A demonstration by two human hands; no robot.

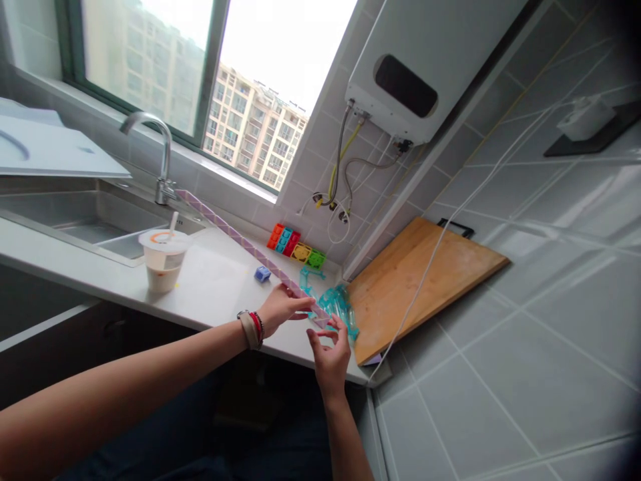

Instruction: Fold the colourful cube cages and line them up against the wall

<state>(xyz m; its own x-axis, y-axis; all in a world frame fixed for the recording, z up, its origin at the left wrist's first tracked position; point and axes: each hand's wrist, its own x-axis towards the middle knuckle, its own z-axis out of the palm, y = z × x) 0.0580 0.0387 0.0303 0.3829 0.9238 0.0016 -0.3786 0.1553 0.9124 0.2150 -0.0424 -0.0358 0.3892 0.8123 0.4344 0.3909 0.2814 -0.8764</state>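
Observation:
My left hand [283, 309], with a watch and bands at its wrist, grips a long, narrow pink-purple strip [240, 239] with thin diagonal lines, close to its near end. The strip slants up and left across the counter toward the faucet. At the near end of the strip is my right hand [332, 354], its fingers curved and its thumb apart from them; the fingertips are at or very near the strip. Beyond the hands lie teal plastic pieces [340, 304], some seemingly in clear wrap. A small blue block [262, 274] sits on the counter left of the strip.
Colourful blocks [295, 246] stand in a row by the wall. A lidded cup with a straw [163, 260] is near the counter's front edge, beside the sink [95, 214] and faucet [163, 153]. A wooden board [420, 280] leans at right, crossed by a white cable [425, 270].

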